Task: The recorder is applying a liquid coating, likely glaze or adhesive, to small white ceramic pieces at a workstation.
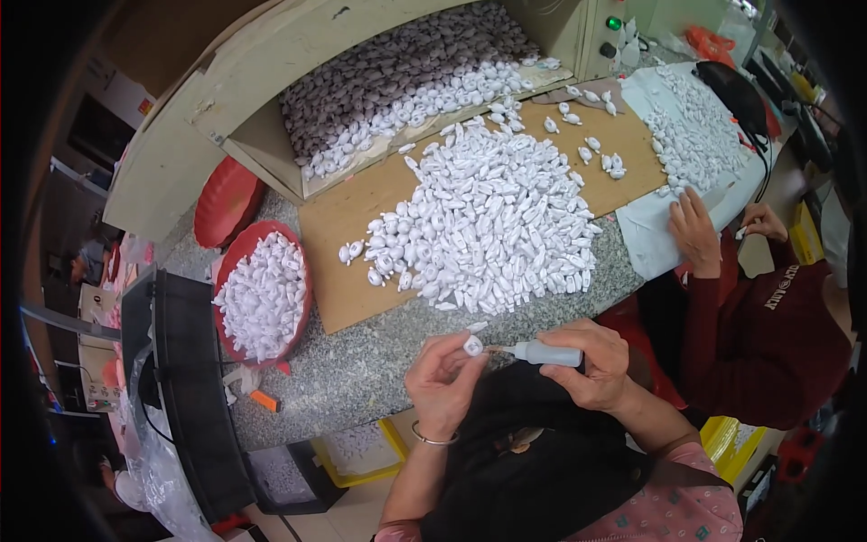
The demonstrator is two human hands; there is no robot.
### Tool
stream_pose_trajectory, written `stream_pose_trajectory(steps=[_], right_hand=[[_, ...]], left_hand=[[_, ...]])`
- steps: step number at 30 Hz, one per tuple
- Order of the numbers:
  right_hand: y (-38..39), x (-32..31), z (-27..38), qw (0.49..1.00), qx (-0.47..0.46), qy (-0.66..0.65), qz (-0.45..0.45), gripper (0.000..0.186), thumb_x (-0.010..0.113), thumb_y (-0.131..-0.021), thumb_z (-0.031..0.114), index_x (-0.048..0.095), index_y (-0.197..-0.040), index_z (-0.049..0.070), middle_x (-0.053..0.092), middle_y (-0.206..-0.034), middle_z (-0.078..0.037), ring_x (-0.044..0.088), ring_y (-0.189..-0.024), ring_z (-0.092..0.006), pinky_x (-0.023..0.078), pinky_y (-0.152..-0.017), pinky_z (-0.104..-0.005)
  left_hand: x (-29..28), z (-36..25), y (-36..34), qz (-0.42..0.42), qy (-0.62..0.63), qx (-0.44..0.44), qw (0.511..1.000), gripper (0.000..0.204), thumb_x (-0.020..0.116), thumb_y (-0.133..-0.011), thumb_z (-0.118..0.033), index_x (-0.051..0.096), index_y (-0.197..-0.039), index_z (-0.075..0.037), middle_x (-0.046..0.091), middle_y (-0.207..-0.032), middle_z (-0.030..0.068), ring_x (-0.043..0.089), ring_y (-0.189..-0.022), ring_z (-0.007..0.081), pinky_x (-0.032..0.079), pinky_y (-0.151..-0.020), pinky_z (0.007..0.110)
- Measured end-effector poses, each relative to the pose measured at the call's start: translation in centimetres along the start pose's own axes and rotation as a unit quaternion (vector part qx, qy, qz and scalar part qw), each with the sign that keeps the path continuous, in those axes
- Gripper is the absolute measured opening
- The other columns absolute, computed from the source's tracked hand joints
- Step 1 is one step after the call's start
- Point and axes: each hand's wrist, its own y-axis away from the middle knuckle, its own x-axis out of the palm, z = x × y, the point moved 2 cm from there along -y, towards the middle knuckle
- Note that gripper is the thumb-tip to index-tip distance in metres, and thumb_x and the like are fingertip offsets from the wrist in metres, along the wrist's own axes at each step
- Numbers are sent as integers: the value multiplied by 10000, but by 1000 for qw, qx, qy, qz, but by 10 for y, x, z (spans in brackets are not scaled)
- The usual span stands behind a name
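Note:
Between the fingertips of my left hand (439,379) is a small white moulded piece (472,345), rounded in shape. My right hand (591,361) is wrapped round a translucent squeeze bottle (548,353) lying nearly level, its thin nozzle tip pointing left at the white piece. Whether the tip touches the piece is too small to tell. Just beyond my hands a large heap of similar white pieces (497,217) covers a brown board (348,298) on the grey speckled worktop (334,388).
A red bowl (309,312) full of white pieces stands left, with another red bowl (226,203) behind it. An open-fronted box (262,149) holds many more at the back. At right, a co-worker's hand (695,230) rests by pieces on white cloth (646,239). An orange object (264,400) lies front left.

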Motion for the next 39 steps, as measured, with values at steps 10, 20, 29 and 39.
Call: stream_pose_trajectory(steps=[10,20,29,39], right_hand=[[1,1,-3,999,22,12,20,298,761,-681,57,645,-950,4,690,-873,-132,676,-731,-234,525,-634,-295],[1,3,-4,1000,16,9,23,300,769,-685,69,646,-951,2,690,-873,-132,677,-716,-224,523,-615,-283],[1,4,-3,999,25,1,31,304,768,-674,53,643,-946,8,690,-866,-131,678,-706,-221,521,-602,-279],[2,3,-4,998,38,3,40,286,768,-674,62,646,-928,14,691,-857,-123,679,-704,-219,521,-600,-281]], left_hand=[[0,1,0,8,-4,11,1000,348,624,-750,191,587,-1071,61,551,-1016,87,645,-890,168,542,-782,241],[0,0,1,4,-15,3,1000,315,622,-749,191,596,-1036,64,557,-1006,82,644,-882,159,542,-780,241],[0,2,0,8,-23,4,1000,314,625,-748,190,601,-1031,57,564,-1027,85,634,-898,151,540,-803,247],[1,1,-1,8,-43,7,999,291,634,-753,178,602,-1015,57,568,-1031,92,622,-894,137,536,-800,237]])
